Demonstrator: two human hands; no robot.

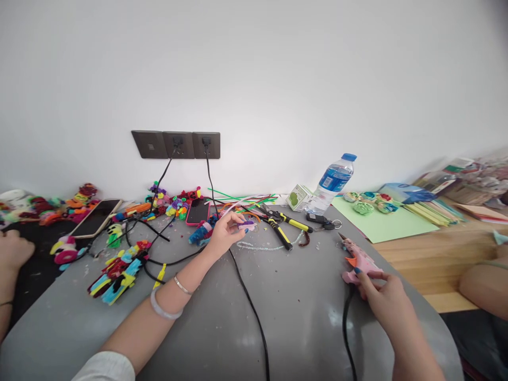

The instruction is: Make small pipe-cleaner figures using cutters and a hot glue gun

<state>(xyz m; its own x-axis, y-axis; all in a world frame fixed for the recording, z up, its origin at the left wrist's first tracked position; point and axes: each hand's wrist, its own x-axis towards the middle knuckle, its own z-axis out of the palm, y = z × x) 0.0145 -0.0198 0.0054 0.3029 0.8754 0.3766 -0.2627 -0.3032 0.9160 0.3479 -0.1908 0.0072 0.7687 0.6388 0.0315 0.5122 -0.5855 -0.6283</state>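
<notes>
My left hand (227, 230) reaches out over the grey table (293, 307) and pinches a small purple craft piece (246, 225), with a white pipe cleaner arching from it. My right hand (379, 296) lies at the table's right edge, fingers closed on the handle of a pink hot glue gun (357, 259) whose nozzle points away from me. The gun's black cord (346, 333) runs back toward me. Yellow-handled pliers (281, 225) lie just beyond my left hand.
Colourful pipe-cleaner figures (119, 270) and two phones (97, 217) lie at left. Cables rise to wall sockets (177, 144). A water bottle (333, 182), a small box, keys and green paper (381, 222) sit at right. Other people's limbs (14, 251) show at both edges.
</notes>
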